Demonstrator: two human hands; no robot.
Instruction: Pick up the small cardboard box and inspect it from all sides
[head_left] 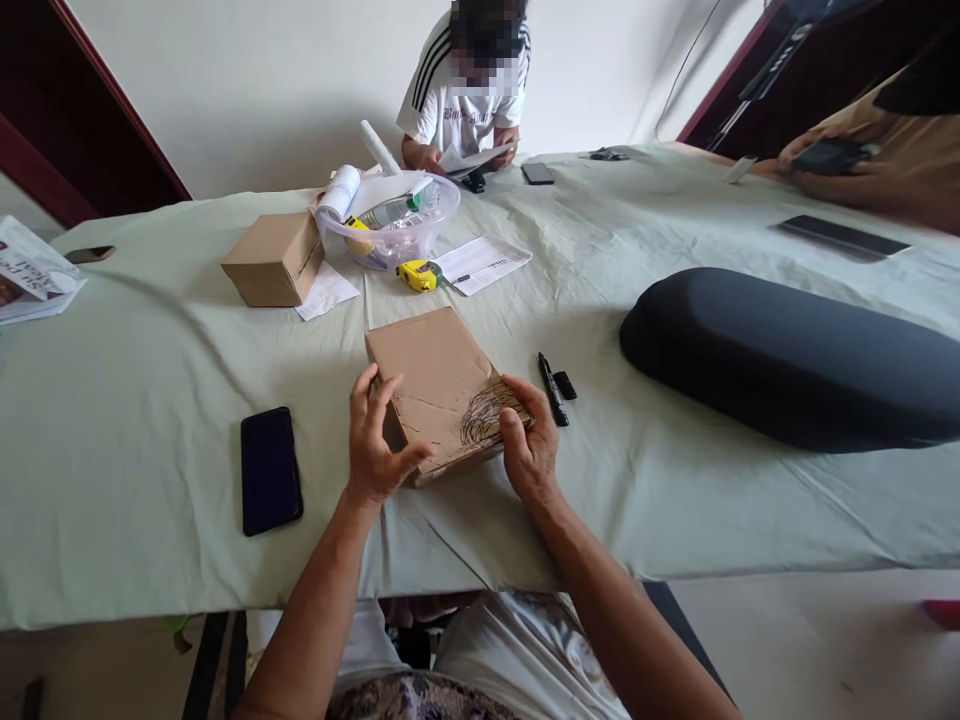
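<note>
2 bare forearms extend forward, left hand spread, right hand curled.

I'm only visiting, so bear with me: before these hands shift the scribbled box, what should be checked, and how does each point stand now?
1. Right hand on the box: ok, at its scribbled near right corner.
2. Left hand gripping firmly: cannot tell; its fingers are spread around the left edge.
3. Marker capped: not ok; the cap lies beside it.
4. Nearest phone apart from the box: ok, it lies off to the left.
5. Yellow tape measure apart from the box: ok, it sits beyond the far edge.
6. What the box holds: cannot tell; its inside is hidden.
</note>
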